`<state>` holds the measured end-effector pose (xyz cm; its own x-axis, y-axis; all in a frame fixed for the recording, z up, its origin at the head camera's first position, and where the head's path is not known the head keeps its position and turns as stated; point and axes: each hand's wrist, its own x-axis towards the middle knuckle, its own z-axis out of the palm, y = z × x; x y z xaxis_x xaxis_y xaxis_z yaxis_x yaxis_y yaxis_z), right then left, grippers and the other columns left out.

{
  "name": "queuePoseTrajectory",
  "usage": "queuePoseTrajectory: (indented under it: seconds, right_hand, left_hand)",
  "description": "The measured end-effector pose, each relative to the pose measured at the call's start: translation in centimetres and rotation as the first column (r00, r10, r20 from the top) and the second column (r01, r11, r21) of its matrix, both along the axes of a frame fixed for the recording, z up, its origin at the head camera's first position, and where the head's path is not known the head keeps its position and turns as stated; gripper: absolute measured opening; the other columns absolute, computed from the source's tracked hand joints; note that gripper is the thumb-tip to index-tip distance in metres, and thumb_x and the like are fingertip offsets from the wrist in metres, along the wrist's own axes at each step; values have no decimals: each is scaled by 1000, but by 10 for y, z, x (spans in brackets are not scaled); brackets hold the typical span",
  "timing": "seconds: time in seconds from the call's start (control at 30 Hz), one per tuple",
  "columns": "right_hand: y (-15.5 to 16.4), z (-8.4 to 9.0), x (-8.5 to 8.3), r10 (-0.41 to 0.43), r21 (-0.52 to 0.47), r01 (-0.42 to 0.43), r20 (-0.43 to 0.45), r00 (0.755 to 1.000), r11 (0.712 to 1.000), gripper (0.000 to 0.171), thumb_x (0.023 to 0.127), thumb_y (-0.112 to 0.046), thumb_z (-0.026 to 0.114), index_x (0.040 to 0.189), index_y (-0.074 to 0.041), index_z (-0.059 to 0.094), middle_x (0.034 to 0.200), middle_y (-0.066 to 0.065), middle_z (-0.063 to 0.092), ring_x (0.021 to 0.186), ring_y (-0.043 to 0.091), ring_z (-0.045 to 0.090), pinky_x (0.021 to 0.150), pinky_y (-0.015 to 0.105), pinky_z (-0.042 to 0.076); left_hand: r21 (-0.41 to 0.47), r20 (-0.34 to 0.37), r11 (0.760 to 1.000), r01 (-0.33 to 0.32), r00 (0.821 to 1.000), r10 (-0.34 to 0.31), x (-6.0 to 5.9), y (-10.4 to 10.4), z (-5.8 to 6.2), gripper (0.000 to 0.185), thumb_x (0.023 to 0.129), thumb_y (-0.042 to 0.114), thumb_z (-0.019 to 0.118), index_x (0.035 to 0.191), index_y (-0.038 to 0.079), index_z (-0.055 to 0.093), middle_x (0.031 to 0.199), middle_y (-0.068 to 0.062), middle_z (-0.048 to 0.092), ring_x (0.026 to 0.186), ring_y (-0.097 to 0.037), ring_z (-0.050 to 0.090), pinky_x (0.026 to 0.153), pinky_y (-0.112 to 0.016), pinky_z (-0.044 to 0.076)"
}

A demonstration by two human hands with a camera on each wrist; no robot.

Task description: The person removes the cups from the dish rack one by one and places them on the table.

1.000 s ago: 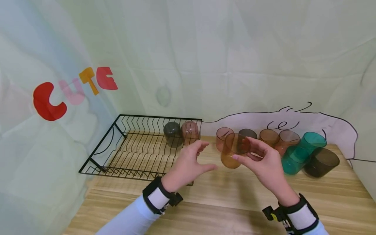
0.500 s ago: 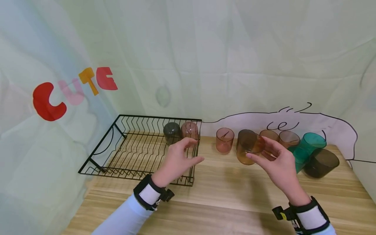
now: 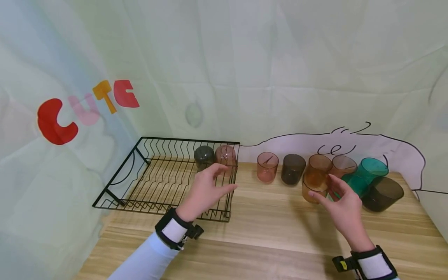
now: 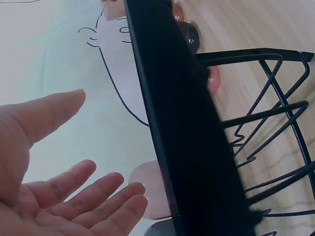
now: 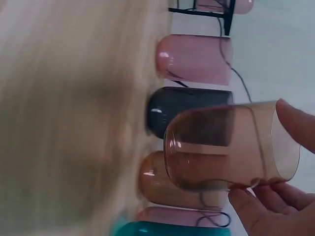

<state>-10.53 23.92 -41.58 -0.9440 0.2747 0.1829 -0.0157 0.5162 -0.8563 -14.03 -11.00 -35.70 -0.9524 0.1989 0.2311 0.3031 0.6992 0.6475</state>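
My right hand (image 3: 341, 208) pinches an amber glass (image 3: 314, 191) near its rim, thumb on one side and fingers on the other. In the right wrist view that amber glass (image 5: 221, 147) is upright above the wooden table, in front of a second amber glass (image 5: 165, 179) and a dark grey glass (image 5: 165, 115). My left hand (image 3: 201, 190) holds nothing; its thumb and fingers are spread apart over the right end of the black wire dish rack (image 3: 164, 213). The left wrist view has the left hand (image 4: 74, 196) beside a thick black rack bar (image 4: 172, 118).
A grey glass (image 3: 204, 157) and a pink glass (image 3: 225, 155) stand upside down in the rack. Along the wall, a pink glass (image 3: 267, 167), a dark glass (image 3: 293, 169), another pinkish glass (image 3: 344, 165), teal glasses (image 3: 372, 169) and a wide dark brown glass (image 3: 383, 194) form a row.
My right hand has carried the amber glass to the right, from before the pink glass to before the standing amber one. My left hand has drawn back left over the rack.
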Motion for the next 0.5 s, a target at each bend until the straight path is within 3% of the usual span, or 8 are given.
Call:
queuePoseTrajectory:
  seconds: [0.5]
  right_hand:
    - [1,-27,-7,-109,-71,109,2,994,992,77,77,-25,77,142,-9,39,144,9,43,127,27,47,100,46,41]
  left_hand:
    - [-37,20,999,-20,1000,21,1,-2,0,56,72,40,79,118,17,57,122,-1,62,117,-18,56,99,-38,46]
